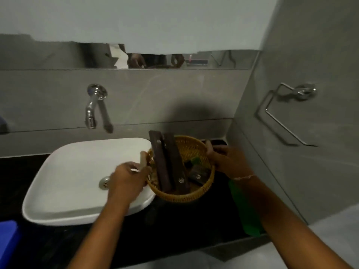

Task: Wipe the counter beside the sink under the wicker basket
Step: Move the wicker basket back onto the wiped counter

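Both hands, left hand (129, 176) and right hand (226, 162), clasp the wicker basket (194, 193) by opposite rims beside the sink (58, 191); light, stiff, its 2 tall packets likely tippy.

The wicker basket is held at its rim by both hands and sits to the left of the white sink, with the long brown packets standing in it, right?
Not quite. The head view shows the wicker basket to the right of the white sink, overlapping its right edge. The rest holds: the left hand and the right hand grip opposite sides of the rim, and the long brown packets stand in it.
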